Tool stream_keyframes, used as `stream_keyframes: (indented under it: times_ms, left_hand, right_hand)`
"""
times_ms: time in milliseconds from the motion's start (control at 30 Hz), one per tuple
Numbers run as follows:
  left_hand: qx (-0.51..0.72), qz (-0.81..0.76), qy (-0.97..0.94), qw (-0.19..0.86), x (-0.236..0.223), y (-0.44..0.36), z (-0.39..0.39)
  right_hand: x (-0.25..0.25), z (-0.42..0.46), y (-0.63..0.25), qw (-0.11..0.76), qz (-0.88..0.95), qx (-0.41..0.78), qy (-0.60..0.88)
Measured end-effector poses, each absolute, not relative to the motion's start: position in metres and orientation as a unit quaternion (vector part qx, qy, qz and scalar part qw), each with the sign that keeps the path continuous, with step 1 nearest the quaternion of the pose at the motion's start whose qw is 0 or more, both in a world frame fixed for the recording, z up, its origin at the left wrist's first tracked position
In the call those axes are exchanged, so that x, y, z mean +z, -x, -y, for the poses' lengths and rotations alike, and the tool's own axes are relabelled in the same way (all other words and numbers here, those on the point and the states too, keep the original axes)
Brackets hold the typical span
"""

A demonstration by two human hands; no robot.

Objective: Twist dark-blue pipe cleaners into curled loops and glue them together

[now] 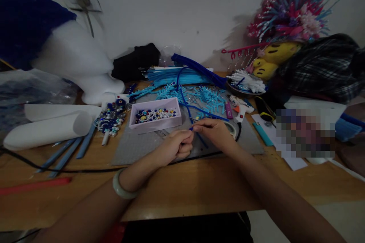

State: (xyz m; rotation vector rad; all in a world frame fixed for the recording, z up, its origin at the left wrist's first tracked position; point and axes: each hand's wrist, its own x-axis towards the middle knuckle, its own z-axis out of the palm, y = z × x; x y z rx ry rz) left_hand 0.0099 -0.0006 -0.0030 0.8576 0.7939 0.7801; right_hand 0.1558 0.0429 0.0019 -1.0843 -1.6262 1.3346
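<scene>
wooden table [205,201], grey mat [128,152] on top. head view: your left hand [178,146] grips a small blue piece [191,129] over the mat, right hand [213,131] pinching its end. steady both wrists, pinch lightly. bead box [155,124] nearby; glue gun [242,117] and its cord crowd your right.

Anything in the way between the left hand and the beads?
Only the pale box's near wall and, flat on the mat before it, a ruler-like strip; nothing tall is visible between the left hand, which pinches a small blue piece, and the beads.
</scene>
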Motion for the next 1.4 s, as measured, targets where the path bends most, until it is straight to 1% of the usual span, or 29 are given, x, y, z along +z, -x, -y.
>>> stream_keyframes:
  times_ms: [133, 400, 467, 567, 633, 700, 800, 933, 1067, 1133, 1233, 1300, 1400]
  left_hand:
    - [0.350, -0.365, -0.401, 0.763, -0.004, -0.011, 0.000]
    - [0.340, -0.381, -0.436, 0.741, -0.002, -0.014, -0.001]
    - [0.338, -0.399, -0.454, 0.721, -0.001, -0.013, -0.001]
    - [0.332, -0.439, -0.508, 0.662, 0.003, -0.013, -0.001]
    - [0.320, -0.457, -0.545, 0.626, 0.005, -0.013, -0.001]
    - [0.309, -0.462, -0.563, 0.611, 0.005, -0.013, 0.000]
    - [0.305, -0.442, -0.547, 0.642, 0.000, -0.014, 0.001]
    - [0.311, -0.418, -0.485, 0.702, -0.010, -0.017, 0.001]
    - [0.310, -0.416, -0.475, 0.711, -0.013, -0.018, 0.002]
    - [0.313, -0.414, -0.484, 0.704, -0.014, -0.018, 0.003]
    - [0.316, -0.401, -0.486, 0.710, -0.015, -0.016, 0.003]
    - [0.321, -0.375, -0.467, 0.733, -0.017, -0.016, 0.003]
    - [0.322, -0.333, -0.433, 0.773, -0.018, -0.015, 0.004]
  right_hand:
    - [0.003, -0.039, -0.154, 0.374, 0.584, 0.572, 0.438]
    - [0.000, -0.027, -0.150, 0.398, 0.466, 0.687, 0.391]
    - [0.001, -0.024, -0.148, 0.401, 0.438, 0.702, 0.393]
    - [0.002, -0.023, -0.146, 0.396, 0.402, 0.713, 0.417]
    - [0.004, -0.023, -0.146, 0.375, 0.387, 0.726, 0.427]
    - [0.005, -0.025, -0.148, 0.345, 0.378, 0.749, 0.421]
    - [0.008, -0.027, -0.152, 0.318, 0.365, 0.781, 0.394]
    - [0.011, -0.028, -0.154, 0.305, 0.334, 0.807, 0.381]
    - [0.010, -0.030, -0.154, 0.299, 0.358, 0.796, 0.386]
    - [0.009, -0.034, -0.157, 0.273, 0.386, 0.793, 0.383]
    - [0.011, -0.042, -0.164, 0.210, 0.434, 0.801, 0.355]
    - [0.012, -0.048, -0.170, 0.180, 0.468, 0.801, 0.329]
    - [0.012, -0.055, -0.177, 0.160, 0.514, 0.788, 0.298]
